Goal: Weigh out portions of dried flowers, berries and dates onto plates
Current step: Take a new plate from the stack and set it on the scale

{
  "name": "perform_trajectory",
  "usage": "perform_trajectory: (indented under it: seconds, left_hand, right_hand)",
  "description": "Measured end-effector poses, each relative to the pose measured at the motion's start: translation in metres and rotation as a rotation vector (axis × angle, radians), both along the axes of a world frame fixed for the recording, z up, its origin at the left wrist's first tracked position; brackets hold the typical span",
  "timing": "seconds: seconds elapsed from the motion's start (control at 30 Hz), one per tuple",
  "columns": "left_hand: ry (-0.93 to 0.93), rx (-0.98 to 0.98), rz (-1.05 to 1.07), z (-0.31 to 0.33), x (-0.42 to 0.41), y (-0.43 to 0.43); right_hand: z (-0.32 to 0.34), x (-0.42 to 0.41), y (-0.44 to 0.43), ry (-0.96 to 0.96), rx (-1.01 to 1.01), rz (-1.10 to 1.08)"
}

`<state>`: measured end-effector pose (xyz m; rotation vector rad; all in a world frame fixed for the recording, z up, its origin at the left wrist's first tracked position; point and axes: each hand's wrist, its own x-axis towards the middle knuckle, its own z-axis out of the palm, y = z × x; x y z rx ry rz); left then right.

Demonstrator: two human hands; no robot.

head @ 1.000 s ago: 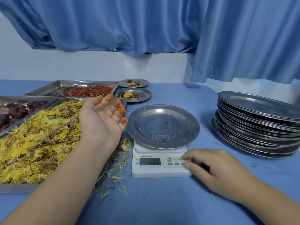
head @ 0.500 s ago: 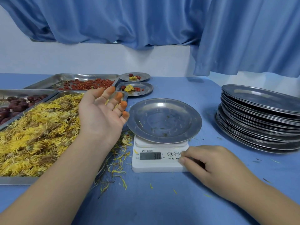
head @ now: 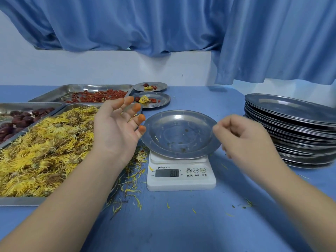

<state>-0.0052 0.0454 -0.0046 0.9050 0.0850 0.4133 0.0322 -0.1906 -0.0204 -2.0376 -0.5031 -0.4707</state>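
Yellow flowers (head: 41, 151); red berries (head: 98, 96); orange-stained fingers (head: 141, 117); blue table (head: 181, 224).

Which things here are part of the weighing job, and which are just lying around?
Job: scale, weighing plate, flower tray, berry tray, date tray, near filled plate, far filled plate, plate stack.
Lying about: spilled petals, curtain.

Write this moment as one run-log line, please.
plate: on scale, nearly empty | left hand: open, palm up, beside plate | right hand: fingers curled, near plate's right rim

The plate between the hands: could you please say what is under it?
A white scale, its front face in view. The plate hides most of its weighing platform.
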Motion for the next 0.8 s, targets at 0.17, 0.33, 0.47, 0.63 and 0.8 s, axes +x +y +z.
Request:
perform_trajectory:
  seconds: [0.17,0.33,0.47,0.63,0.8]
  left_hand:
    - [0.048,0.131,0.07,0.0,0.002,-0.002]
    - [0.215,0.424,0.221,-0.003,0.006,-0.007]
    - [0.16,0.712,0.283,-0.005,0.004,-0.013]
    - [0.128,0.883,0.332,-0.003,0.0,-0.014]
    - [0.169,1.171,0.374,0.011,-0.014,0.018]
  right_hand:
    - [-0.009,0.037,0.009,-0.006,-0.131,-0.266]
    - [-0.029,0.047,-0.003,0.007,-0.262,-0.337]
    - [-0.029,0.043,0.006,0.069,-0.294,-0.234]
    - [-0.025,0.031,0.007,0.021,-0.372,-0.203]
    - [-0.017,0.024,0.006,-0.097,-0.392,-0.263]
